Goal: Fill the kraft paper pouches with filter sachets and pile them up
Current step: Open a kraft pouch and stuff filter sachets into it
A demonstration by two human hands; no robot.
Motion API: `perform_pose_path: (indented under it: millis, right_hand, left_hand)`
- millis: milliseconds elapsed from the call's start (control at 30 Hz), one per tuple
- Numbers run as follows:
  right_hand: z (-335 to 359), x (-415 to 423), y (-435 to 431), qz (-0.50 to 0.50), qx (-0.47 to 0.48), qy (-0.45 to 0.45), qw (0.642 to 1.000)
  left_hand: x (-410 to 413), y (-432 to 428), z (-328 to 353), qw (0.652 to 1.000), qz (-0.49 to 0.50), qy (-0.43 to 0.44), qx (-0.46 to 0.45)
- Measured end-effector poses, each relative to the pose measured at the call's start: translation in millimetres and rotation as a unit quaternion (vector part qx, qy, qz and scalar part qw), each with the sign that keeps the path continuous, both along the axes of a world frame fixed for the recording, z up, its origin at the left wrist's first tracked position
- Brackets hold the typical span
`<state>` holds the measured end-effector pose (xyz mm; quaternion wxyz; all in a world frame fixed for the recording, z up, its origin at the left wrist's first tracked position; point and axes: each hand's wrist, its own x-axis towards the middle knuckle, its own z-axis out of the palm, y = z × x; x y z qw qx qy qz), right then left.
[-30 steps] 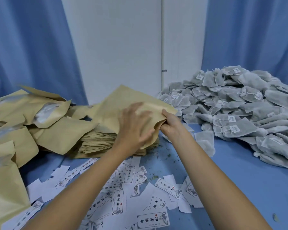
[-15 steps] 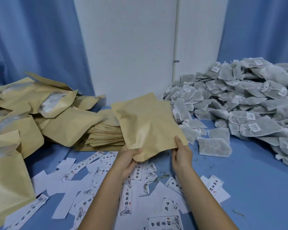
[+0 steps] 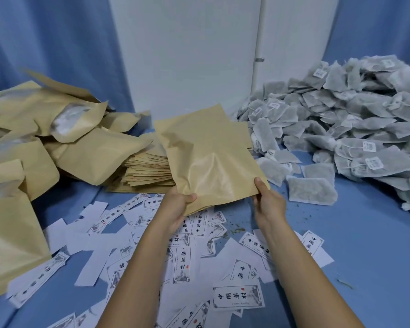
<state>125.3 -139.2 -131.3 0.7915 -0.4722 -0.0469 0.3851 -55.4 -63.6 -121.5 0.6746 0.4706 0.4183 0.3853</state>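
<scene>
I hold one flat kraft paper pouch (image 3: 206, 155) upright above the blue table, in the middle of the view. My left hand (image 3: 175, 207) grips its lower left corner. My right hand (image 3: 268, 204) pinches its lower right corner with the thumb on the front. Behind the pouch lies a neat stack of empty flat pouches (image 3: 147, 171). A large heap of grey filter sachets (image 3: 341, 124) with small white tags fills the right side. Bulging, filled pouches (image 3: 33, 143) are heaped at the left.
White printed paper labels (image 3: 182, 263) lie scattered over the blue table (image 3: 365, 245) in front of me. Loose sachets (image 3: 310, 190) sit just right of my right hand. Blue curtains and a white wall with a thin pipe (image 3: 258, 43) close the back.
The pouch has come off the flat stack and been drawn toward me. Both hands slid down to its lower corners, and it now stands upright.
</scene>
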Motion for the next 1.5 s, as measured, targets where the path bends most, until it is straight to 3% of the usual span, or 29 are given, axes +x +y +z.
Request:
perform_pose_path:
  millis: [467,1133,1267,1433,1500]
  right_hand:
    - [-0.2,-11.8,1.4,0.051,-0.046,-0.083,0.994]
    - [-8.0,-19.6,5.6,0.099,-0.031,-0.099,0.990]
    - [-11.9,-23.2,7.1,0.158,-0.046,-0.114,0.980]
    - [-9.7,-24.2,5.5,0.124,-0.062,-0.123,0.983]
    - [-9.1,-22.8,5.3,0.117,-0.046,-0.111,0.986]
  left_hand:
    - [8.5,-2.8,-3.7,1.000,0.013,-0.015,0.022]
    - [16.5,-6.9,-9.6,0.998,0.023,-0.016,0.053]
    - [18.2,-7.4,-10.3,0.996,0.024,0.017,0.087]
    - [12.0,-7.2,-9.7,0.993,-0.079,0.001,0.084]
    - [8.9,-5.5,-11.6,0.990,-0.104,0.039,0.087]
